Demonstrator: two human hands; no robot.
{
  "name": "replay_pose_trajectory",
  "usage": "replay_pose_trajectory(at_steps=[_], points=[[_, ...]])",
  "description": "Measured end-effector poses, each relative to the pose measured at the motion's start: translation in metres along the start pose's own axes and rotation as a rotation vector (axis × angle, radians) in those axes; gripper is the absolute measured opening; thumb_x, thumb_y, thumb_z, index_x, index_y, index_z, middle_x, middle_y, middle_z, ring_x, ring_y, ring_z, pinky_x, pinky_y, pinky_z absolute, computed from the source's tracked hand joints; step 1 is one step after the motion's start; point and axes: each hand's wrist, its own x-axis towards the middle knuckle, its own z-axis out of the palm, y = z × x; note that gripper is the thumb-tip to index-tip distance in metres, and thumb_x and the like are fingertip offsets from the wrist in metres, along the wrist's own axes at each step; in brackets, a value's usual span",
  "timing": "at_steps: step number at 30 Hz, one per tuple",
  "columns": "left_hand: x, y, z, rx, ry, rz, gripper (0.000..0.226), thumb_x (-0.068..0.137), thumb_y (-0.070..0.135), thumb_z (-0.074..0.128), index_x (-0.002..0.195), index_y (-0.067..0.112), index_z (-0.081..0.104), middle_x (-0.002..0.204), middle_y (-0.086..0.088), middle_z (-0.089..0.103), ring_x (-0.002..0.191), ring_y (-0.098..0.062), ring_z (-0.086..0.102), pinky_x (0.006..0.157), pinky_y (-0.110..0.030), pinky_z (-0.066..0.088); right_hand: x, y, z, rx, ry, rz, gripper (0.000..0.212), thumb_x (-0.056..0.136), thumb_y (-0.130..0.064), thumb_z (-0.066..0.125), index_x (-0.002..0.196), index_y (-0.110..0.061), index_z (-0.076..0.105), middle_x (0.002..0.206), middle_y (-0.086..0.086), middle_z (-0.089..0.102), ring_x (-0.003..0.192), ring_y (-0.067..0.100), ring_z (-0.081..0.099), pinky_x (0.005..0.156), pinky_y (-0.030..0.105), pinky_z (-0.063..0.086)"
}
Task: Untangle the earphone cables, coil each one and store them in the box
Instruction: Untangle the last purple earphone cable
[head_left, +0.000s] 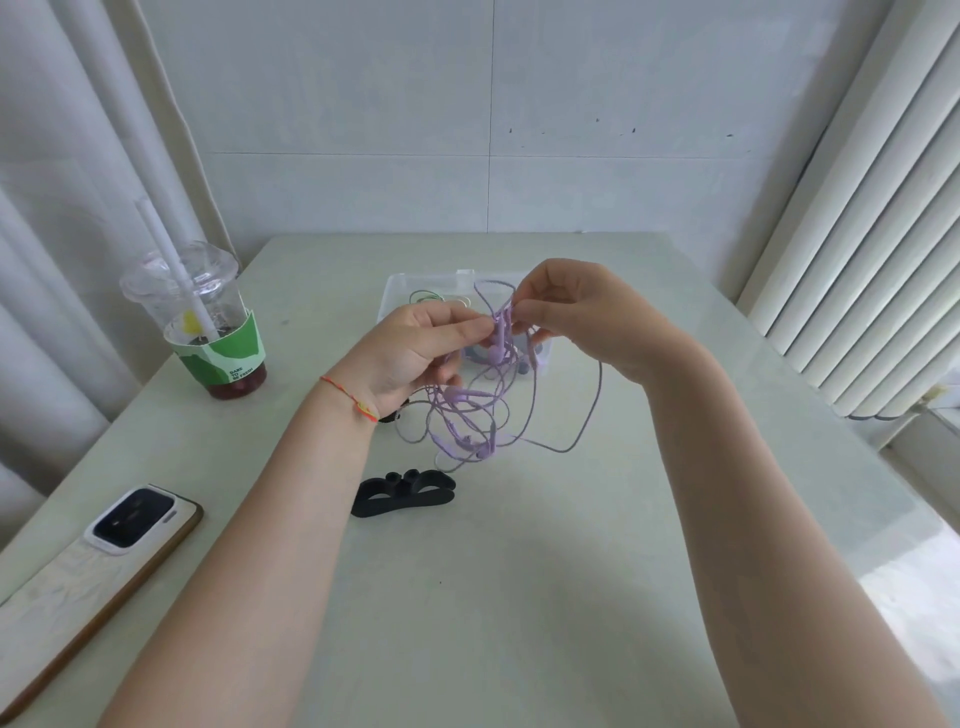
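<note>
Both hands are raised above the pale green tabletop (571, 545), meeting over the clear plastic box (400, 291). The left hand (410, 353) has its grip pressed on the purple earphone cables (483, 410), thumb and forefinger pinching a strand near the top of the tangle. The right hand (582, 317) pinches the same knot from the other side, its fingertips just beside the left ones and almost touching them. From that shared pinch the cables hang down in loose, crossing loops, with one long loop swinging out under the right wrist; the lowest strands reach close to the tabletop. Thin green and yellowish loops lie inside the box.

A black foam piece (405, 493) lies on the tabletop below the tangle. At the left stands a plastic cup (208, 322) with a straw and a green sleeve reading "DARE TO BE FRESH". A phone (93, 566) lies face down near the left edge.
</note>
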Motion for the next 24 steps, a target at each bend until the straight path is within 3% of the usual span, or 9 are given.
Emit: replay_pose_trajectory(at_steps=[3, 5, 9, 11, 14, 17, 20, 24], points=[[0.0002, 0.0002, 0.0012, 0.152, 0.019, 0.025, 0.018, 0.09, 0.023, 0.063, 0.085, 0.01, 0.073, 0.07, -0.001, 0.064, 0.047, -0.014, 0.036, 0.051, -0.027, 0.051, -0.0001, -0.0013, 0.0022, 0.057, 0.015, -0.008, 0.005, 0.091, 0.0, 0.058, 0.09, -0.004, 0.062, 0.078, 0.008, 0.07, 0.072, 0.018, 0.067, 0.076, 0.035, 0.057], [-0.0009, 0.0021, 0.0034, 0.221, 0.0, 0.029, 0.022, 0.095, 0.021, 0.058, 0.083, 0.01, 0.072, 0.058, 0.007, 0.057, 0.048, -0.015, 0.037, 0.053, -0.027, 0.052, 0.0, -0.002, 0.004, 0.07, 0.028, 0.007, 0.004, 0.092, -0.001, 0.057, 0.091, -0.003, 0.061, 0.073, 0.008, 0.069, 0.067, 0.019, 0.065, 0.072, 0.037, 0.055], [-0.0012, 0.0039, 0.0044, 0.254, 0.016, 0.048, 0.007, 0.088, 0.016, 0.068, 0.09, 0.016, 0.075, 0.062, 0.014, 0.059, 0.047, -0.013, 0.041, 0.063, -0.035, 0.054, 0.0014, -0.002, 0.0054, 0.07, 0.061, 0.029, 0.004, 0.092, -0.005, 0.058, 0.091, -0.002, 0.061, 0.07, 0.008, 0.069, 0.067, 0.027, 0.063, 0.075, 0.048, 0.056], [0.0013, 0.0014, 0.0036, 0.268, 0.081, 0.054, 0.008, 0.083, 0.017, 0.074, 0.091, 0.018, 0.076, 0.059, 0.007, 0.059, 0.043, -0.013, 0.045, 0.072, -0.041, 0.051, 0.0006, -0.003, 0.0057, 0.084, 0.057, 0.034, 0.005, 0.094, -0.006, 0.057, 0.091, -0.004, 0.06, 0.069, 0.008, 0.068, 0.066, 0.026, 0.064, 0.075, 0.047, 0.056], [0.0033, 0.0001, 0.0047, 0.224, 0.177, 0.099, 0.013, 0.082, 0.008, 0.073, 0.088, 0.02, 0.075, 0.073, -0.016, 0.058, 0.042, -0.015, 0.047, 0.053, -0.027, 0.05, -0.001, -0.0053, 0.0056, 0.094, 0.044, 0.045, 0.005, 0.095, -0.006, 0.055, 0.093, -0.003, 0.059, 0.071, 0.009, 0.068, 0.064, 0.024, 0.065, 0.073, 0.043, 0.056], [0.0018, 0.0026, 0.0064, 0.204, 0.193, 0.103, 0.012, 0.086, 0.003, 0.068, 0.091, 0.013, 0.072, 0.062, -0.003, 0.061, 0.04, -0.015, 0.044, 0.044, -0.024, 0.048, -0.0013, -0.006, 0.0052, 0.091, 0.04, 0.053, 0.006, 0.095, -0.008, 0.055, 0.094, -0.003, 0.059, 0.072, 0.009, 0.068, 0.064, 0.023, 0.065, 0.07, 0.038, 0.056], [0.0, 0.0046, 0.0053, 0.219, 0.124, 0.086, 0.012, 0.089, 0.007, 0.064, 0.09, 0.012, 0.074, 0.059, 0.009, 0.062, 0.042, -0.016, 0.042, 0.052, -0.033, 0.054, -0.0004, -0.0053, 0.0051, 0.085, 0.047, 0.061, 0.006, 0.095, -0.008, 0.056, 0.093, -0.004, 0.06, 0.069, 0.006, 0.068, 0.065, 0.023, 0.063, 0.069, 0.037, 0.056], [-0.0025, 0.0054, 0.004, 0.237, 0.009, 0.021, 0.018, 0.091, 0.013, 0.063, 0.081, 0.019, 0.077, 0.074, -0.002, 0.063, 0.045, -0.014, 0.042, 0.07, -0.047, 0.054, 0.0008, -0.0025, 0.0064, 0.056, 0.073, 0.064, 0.006, 0.092, -0.008, 0.06, 0.092, -0.003, 0.062, 0.07, 0.01, 0.068, 0.066, 0.023, 0.063, 0.071, 0.041, 0.057]])
